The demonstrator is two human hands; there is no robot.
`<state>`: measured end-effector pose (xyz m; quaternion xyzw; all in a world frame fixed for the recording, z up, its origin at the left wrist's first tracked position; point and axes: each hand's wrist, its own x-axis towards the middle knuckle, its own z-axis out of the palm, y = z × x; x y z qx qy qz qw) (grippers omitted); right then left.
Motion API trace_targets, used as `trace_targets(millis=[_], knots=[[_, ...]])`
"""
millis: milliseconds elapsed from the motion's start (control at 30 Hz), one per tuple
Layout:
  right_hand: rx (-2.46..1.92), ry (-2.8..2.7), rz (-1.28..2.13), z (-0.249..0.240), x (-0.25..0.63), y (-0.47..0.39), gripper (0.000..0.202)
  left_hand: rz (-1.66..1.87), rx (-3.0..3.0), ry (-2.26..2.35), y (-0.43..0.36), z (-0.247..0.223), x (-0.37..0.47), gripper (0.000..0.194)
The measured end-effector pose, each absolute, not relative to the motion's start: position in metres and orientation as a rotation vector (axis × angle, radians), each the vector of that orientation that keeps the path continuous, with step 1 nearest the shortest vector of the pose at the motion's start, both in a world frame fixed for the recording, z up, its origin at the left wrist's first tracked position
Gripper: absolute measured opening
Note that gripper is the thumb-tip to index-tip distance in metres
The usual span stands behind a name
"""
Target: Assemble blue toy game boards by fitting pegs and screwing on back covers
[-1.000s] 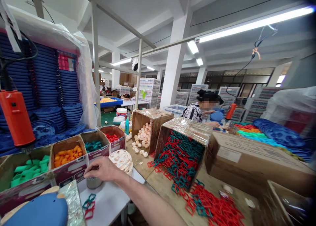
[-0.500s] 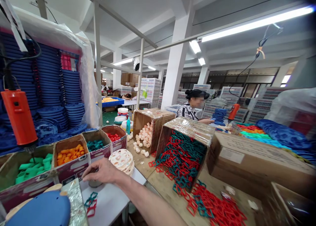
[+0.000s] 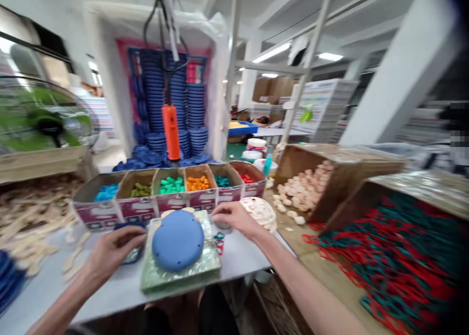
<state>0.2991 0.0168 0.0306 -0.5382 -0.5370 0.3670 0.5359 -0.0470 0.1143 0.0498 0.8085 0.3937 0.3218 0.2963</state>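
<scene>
A round blue plastic piece [image 3: 178,240] lies on a tape-wrapped block [image 3: 181,280] at the front of the white table. Left of the block, my left hand [image 3: 116,247] is over a dark container [image 3: 132,254]; its fingers are bent together, and whatever they touch is too blurred to tell. To the right of the block, my right hand [image 3: 234,219] rests on a small round container [image 3: 221,223], whose contents are hidden. Small red and teal frames [image 3: 219,243] lie just below that hand. A stack of cream discs [image 3: 258,213] stands behind my right wrist.
Behind is a row of open bins [image 3: 170,186] with coloured parts. An orange screwdriver [image 3: 171,132] hangs above them. Boxes of cream pieces [image 3: 306,186] and red and teal frames [image 3: 399,257] lie right. Wooden-looking strips [image 3: 32,222] and a fan [image 3: 49,120] are left.
The view has swung left, bringing my left hand, the fan and the full row of bins into sight. My right hand stays by the small round container. The co-worker is now mostly out of view.
</scene>
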Motion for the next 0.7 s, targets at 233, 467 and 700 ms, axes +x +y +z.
trace_targets(millis=[233, 467, 700], knots=[[-1.366, -1.283, 0.96, 0.021, 0.284, 0.022, 0.023, 0.821, 1.883, 0.923, 0.101, 0.042, -0.037, 0.022], [-1.403, -1.327, 0.996, 0.017, 0.267, 0.043, 0.025, 0.831, 1.638, 0.855, 0.099, 0.025, -0.038, 0.023], [-1.463, -1.355, 1.026, 0.016, 0.262, 0.059, 0.024, 0.835, 1.577, 0.848, 0.099, 0.018, -0.043, 0.021]])
